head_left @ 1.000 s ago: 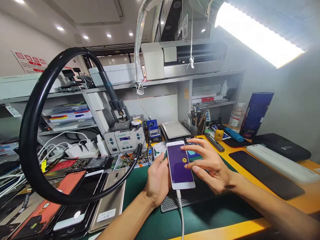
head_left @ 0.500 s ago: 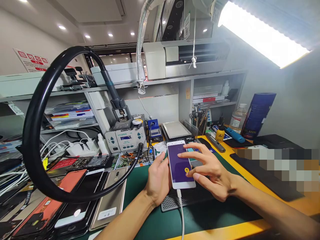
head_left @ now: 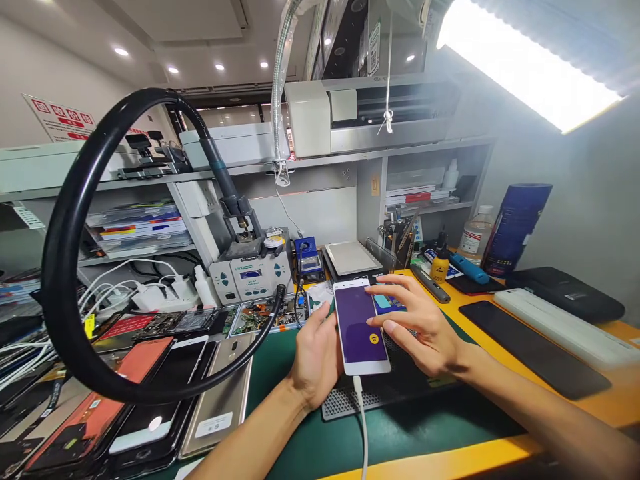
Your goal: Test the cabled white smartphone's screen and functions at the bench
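Observation:
A white smartphone (head_left: 361,327) with a lit purple screen and a small yellow icon is tilted toward me above the workbench. My left hand (head_left: 316,363) holds it from the left side and from beneath, thumb beside the edge; its other fingers are mostly hidden behind the phone. Over the right part of the screen, my right hand (head_left: 425,327) has its fingers spread, with fingertips at or just above the glass; contact is hard to tell. A white cable (head_left: 362,427) is plugged into the phone's bottom edge. Under the hands lies a dark perforated plate (head_left: 345,403) on a green mat (head_left: 300,447).
At left, several phones and phone parts, including a gold phone (head_left: 220,400), lie close together. A thick black hose (head_left: 55,267) loops in front of a hot-air station (head_left: 253,273). A parts tray (head_left: 260,317) stands behind my left hand. A black phone (head_left: 530,347) lies at right.
My right hand's fingers have shifted upward across the screen, off the yellow icon. My left hand keeps holding the phone. The blurred patch at right is gone, showing a white case-like object.

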Demonstrator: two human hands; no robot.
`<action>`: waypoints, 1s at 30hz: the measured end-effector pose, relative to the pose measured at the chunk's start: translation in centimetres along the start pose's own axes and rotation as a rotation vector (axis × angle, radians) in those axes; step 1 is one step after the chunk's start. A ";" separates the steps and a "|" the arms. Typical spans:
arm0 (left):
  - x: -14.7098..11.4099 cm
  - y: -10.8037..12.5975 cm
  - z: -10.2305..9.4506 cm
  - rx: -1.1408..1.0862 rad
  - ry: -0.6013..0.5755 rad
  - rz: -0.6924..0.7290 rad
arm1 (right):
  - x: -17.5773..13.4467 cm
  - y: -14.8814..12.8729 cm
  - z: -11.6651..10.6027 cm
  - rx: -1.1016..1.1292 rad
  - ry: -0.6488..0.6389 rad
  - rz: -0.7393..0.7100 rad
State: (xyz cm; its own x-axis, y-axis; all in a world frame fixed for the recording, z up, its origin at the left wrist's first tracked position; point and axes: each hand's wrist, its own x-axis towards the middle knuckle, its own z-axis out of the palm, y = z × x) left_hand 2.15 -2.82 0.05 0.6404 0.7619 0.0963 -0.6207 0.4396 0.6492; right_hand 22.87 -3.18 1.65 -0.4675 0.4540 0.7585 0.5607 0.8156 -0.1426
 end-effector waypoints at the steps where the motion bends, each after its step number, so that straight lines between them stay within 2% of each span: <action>1: 0.0 0.0 0.0 -0.001 -0.001 0.000 | 0.0 0.0 0.0 0.004 0.000 -0.003; 5: 0.0 0.1 0.0 -0.004 -0.007 0.002 | 0.0 -0.5 0.0 0.038 -0.015 -0.051; 12: 0.0 0.0 -0.2 -0.002 -0.003 0.006 | -0.1 -1.7 0.5 0.073 -0.112 -0.147; 20: 0.1 0.2 0.0 0.009 0.015 -0.002 | 0.0 -1.9 0.4 0.079 -0.168 -0.179; 30: 0.0 0.3 -0.1 -0.004 -0.003 0.006 | 0.0 -1.5 -0.2 0.098 -0.166 -0.183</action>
State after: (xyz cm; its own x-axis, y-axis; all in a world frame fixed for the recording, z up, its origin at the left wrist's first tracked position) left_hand 1.92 -2.63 0.19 0.6383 0.7629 0.1026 -0.6261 0.4369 0.6459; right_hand 22.21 -4.47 1.98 -0.6653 0.3417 0.6638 0.3914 0.9168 -0.0796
